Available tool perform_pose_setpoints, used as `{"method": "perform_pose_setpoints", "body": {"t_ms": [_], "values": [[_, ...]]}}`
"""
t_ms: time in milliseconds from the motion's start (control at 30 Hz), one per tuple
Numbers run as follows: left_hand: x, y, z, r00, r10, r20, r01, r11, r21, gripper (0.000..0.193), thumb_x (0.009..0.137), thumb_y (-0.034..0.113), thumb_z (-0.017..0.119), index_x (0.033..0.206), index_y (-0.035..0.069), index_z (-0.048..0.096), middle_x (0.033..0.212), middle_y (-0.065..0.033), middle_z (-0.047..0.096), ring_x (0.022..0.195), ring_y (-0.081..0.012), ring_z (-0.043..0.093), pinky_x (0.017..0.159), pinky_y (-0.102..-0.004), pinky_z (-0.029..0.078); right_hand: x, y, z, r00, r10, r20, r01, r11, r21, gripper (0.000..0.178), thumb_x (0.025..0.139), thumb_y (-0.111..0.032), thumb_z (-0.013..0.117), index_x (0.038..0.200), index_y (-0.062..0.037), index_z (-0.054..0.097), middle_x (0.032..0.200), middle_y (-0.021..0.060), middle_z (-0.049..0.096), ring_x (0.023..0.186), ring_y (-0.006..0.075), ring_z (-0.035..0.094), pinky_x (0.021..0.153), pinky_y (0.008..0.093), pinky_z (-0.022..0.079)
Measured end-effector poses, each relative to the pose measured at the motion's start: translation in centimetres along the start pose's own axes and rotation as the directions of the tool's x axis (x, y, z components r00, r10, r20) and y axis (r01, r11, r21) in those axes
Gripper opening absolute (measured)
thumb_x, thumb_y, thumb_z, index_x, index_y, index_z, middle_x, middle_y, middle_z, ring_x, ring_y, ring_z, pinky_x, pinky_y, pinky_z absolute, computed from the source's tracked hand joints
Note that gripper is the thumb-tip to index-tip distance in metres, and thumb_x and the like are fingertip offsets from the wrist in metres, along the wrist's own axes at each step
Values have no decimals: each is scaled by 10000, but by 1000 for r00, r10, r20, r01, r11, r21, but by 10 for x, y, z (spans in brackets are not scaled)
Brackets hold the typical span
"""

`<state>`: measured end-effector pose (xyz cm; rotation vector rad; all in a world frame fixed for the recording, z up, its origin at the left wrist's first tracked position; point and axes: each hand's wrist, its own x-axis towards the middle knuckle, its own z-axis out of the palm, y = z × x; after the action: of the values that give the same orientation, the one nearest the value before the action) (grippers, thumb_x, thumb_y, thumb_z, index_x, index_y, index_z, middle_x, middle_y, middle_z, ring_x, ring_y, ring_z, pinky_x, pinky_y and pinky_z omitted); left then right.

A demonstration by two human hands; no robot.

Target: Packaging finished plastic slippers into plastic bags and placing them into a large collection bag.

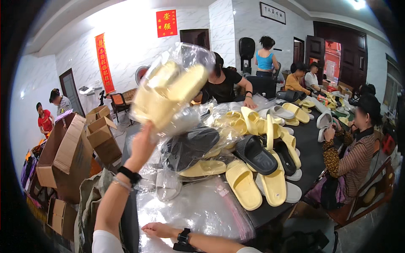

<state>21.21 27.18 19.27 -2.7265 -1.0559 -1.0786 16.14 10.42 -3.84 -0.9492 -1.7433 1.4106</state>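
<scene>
My left hand is raised at the table's left side and closed on the lower end of a clear plastic bag. Inside that bag is a pair of pale yellow slippers, tilted and slightly blurred. Low over a stack of flat clear plastic bags at the near edge lies my right hand, its fingers loosely extended and nothing seen in them. Just beyond the stack are bagged black slippers and grey slippers. Loose yellow slippers and a black slipper spread to the right.
Open cardboard boxes stand left of the table. A person in black faces me across the pile. At the right, a seated person in a striped top handles a grey slipper. Several other people are farther back.
</scene>
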Motion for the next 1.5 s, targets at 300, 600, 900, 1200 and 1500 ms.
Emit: {"method": "perform_pose_setpoints", "body": {"t_ms": [300, 600, 900, 1200, 1500], "values": [[-3, 13, 49, 969, 177, 175, -153, 979, -137, 797, 720, 149, 683, 1370, 37, 236, 1390, -221, 303, 1170, -376, 435, 957, -397, 387, -1, -5, -1, 998, 61, -10, -62, 997, -45, 359, 919, -273, 451, 1155, -15, 532, 945, 58, 624, 857, 142, 566, 773, 276, 438], [-63, 5, -36, 932, 261, 253, -264, 964, -22, 685, 772, 248, 643, 1345, 53, 323, 1372, -207, 344, 1297, -337, 291, 1052, -402, 262, 8, 21, 10, 998, -16, -67, 19, 999, 48, 299, 934, -236, 459, 1116, -18, 552, 853, 68, 606, 769, 132, 530, 720, 274, 445], [-219, -98, -176, 817, -376, 437, 308, 926, 220, 304, 824, 266, 573, 955, -4, 620, 980, -195, 607, 957, -356, 557, 825, -410, 439, -1, -10, -3, 989, 141, -46, -143, 988, -61, 317, 926, -254, 488, 1133, -28, 566, 999, 59, 629, 943, 134, 575, 834, 262, 441], [-424, -184, -118, 557, -695, 454, 680, 696, 230, 380, 888, 282, 453, 1106, -28, 486, 963, -267, 598, 916, -418, 574, 782, -464, 455, -4, -16, -6, 993, 112, -25, -110, 992, 62, 289, 920, -171, 493, 1148, -6, 557, 1024, 57, 630, 919, 113, 581, 826, 243, 447], [-502, -185, -60, 500, -468, 729, 835, 483, -263, 551, 829, 279, 609, 1284, 31, 424, 1185, -78, 534, 1022, -136, 471, 876, -318, 390, -4, -18, -1, 990, 137, -34, -130, 979, 156, 292, 929, -169, 482, 1139, 22, 551, 1059, 74, 617, 884, 114, 581, 804, 251, 457]]}}
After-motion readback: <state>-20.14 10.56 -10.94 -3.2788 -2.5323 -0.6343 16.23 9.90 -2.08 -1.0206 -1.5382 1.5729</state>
